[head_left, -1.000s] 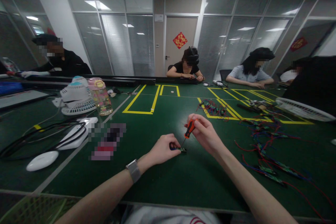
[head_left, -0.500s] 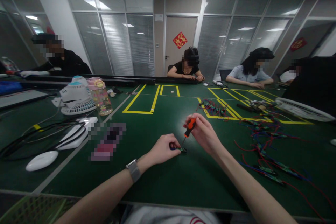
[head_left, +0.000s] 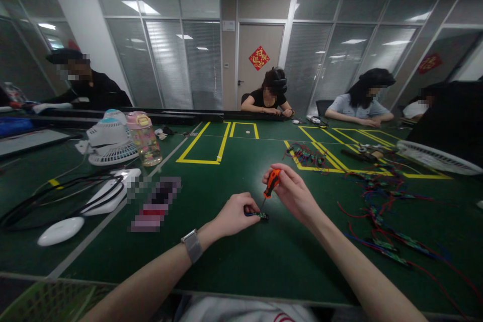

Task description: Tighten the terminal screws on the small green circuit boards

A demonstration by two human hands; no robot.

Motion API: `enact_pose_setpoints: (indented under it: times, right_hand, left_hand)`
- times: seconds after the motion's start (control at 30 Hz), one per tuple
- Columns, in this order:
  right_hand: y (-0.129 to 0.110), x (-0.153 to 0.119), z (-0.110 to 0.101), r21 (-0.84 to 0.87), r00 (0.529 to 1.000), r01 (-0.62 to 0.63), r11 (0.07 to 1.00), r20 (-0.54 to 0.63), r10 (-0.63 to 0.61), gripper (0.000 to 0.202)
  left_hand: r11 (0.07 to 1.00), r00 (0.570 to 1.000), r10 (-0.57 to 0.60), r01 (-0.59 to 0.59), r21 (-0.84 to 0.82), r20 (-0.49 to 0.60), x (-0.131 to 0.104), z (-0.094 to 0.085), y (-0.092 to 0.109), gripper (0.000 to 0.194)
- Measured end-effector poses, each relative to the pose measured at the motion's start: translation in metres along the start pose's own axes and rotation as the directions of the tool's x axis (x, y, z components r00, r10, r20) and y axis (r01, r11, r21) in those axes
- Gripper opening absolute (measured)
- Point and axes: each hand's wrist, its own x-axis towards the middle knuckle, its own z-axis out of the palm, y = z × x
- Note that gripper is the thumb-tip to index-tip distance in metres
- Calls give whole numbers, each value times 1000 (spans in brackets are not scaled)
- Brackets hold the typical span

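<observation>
A small green circuit board (head_left: 261, 216) lies on the green table, its left end pinched by my left hand (head_left: 234, 214). My right hand (head_left: 294, 192) grips an orange and black screwdriver (head_left: 271, 184), tilted with its tip down at the board. Whether the tip touches the board is too small to tell. On the right of the table lie several more boards with red and blue wires (head_left: 385, 245), and a further bunch of wired boards (head_left: 307, 155) sits beyond my right hand.
On the left are a white fan (head_left: 111, 141), a drink bottle (head_left: 145, 141), black cables, a white mouse-shaped object (head_left: 61, 231) and a blurred phone-like item (head_left: 156, 206). Yellow tape (head_left: 198, 162) marks the table. Several people sit across it. A green basket (head_left: 49, 302) is at the lower left.
The screwdriver has turned slightly in my right hand, whose fingers have shifted on its handle. My left hand and the board have stayed in place.
</observation>
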Motion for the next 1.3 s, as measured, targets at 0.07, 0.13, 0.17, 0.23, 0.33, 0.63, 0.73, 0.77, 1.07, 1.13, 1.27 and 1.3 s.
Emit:
enact_pose_setpoints:
  times: [0.07, 0.13, 0.17, 0.23, 0.33, 0.63, 0.73, 0.77, 1.07, 1.13, 1.27, 1.3]
  right_hand:
    - [0, 0, 1, -10, 1000, 17, 1000, -1, -17, 18]
    - [0, 0, 2, -8, 999, 44, 999, -1, -44, 16]
    - [0, 1, 2, -7, 998, 60, 998, 0, -60, 16]
    - [0, 1, 2, -11, 996, 87, 996, -1, -87, 15]
    - [1, 1, 0, -34, 996, 84, 996, -15, -84, 14]
    - [-1, 3, -6, -81, 999, 48, 996, -20, -49, 18]
    - [-1, 4, -6, -79, 998, 59, 995, -16, -60, 17]
    - [0, 4, -5, -68, 998, 62, 996, -20, -63, 17]
    - [2, 2, -1, -16, 998, 57, 998, -16, -57, 16]
    - [1, 2, -1, -18, 998, 52, 999, -20, -52, 16]
    - [-1, 3, -1, -7, 999, 42, 999, -34, -43, 16]
    - [-1, 3, -1, -4, 999, 39, 999, -35, -39, 16]
  left_hand:
    - [1000, 1000, 2, -2, 1, -4, 0, 0, 0, 7]
    - [1000, 1000, 3, -3, -1, -1, 0, 0, 1, 7]
    - [1000, 1000, 2, -2, -3, 0, 0, 0, 1, 6]
    - [1000, 1000, -2, 2, -4, 2, 0, -1, 2, 7]
    - [1000, 1000, -3, 3, 6, 3, 0, -1, 3, 7]
    - [1000, 1000, -13, 12, 28, 17, -1, -2, 5, 5]
    - [1000, 1000, -5, 4, 29, 12, -1, -2, 4, 6]
    - [1000, 1000, -3, 3, 27, 9, -2, -2, 4, 6]
    - [1000, 1000, -13, 13, 5, 13, 0, 0, 1, 9]
    - [1000, 1000, -16, 16, -5, 20, 1, 0, 1, 11]
    - [1000, 999, -19, 19, -2, 26, 1, -1, -1, 15]
    - [1000, 999, -21, 21, 0, 27, 1, -2, -1, 17]
